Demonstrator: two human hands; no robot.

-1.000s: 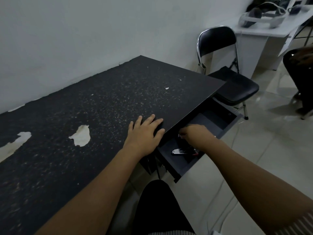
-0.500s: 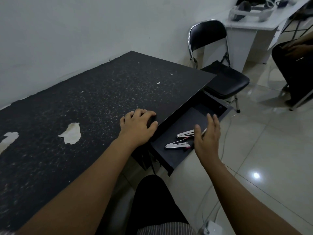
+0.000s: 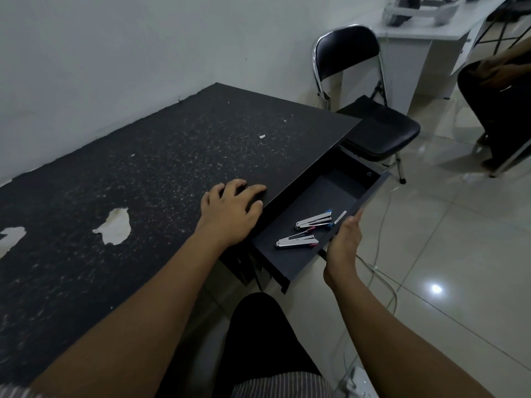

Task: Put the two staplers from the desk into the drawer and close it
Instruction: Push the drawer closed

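Two silver staplers lie inside the open black drawer (image 3: 339,193). One stapler (image 3: 314,220) has a blue end and lies farther from me; the other stapler (image 3: 296,241) has a red end and lies nearer. My right hand (image 3: 343,242) rests against the outside of the drawer's front panel, fingers along its top edge. My left hand (image 3: 231,211) lies flat on the black desk top (image 3: 143,173), close to the desk's edge above the drawer, holding nothing.
A black folding chair (image 3: 370,116) stands just beyond the drawer. A white desk (image 3: 425,44) sits at the back right, with a seated person (image 3: 500,90) beside it. White cables (image 3: 382,271) and a power strip (image 3: 356,383) lie on the tiled floor.
My right hand came out of the drawer, leaving both staplers inside, and moved to the drawer's front panel. The left hand stayed on the desk.
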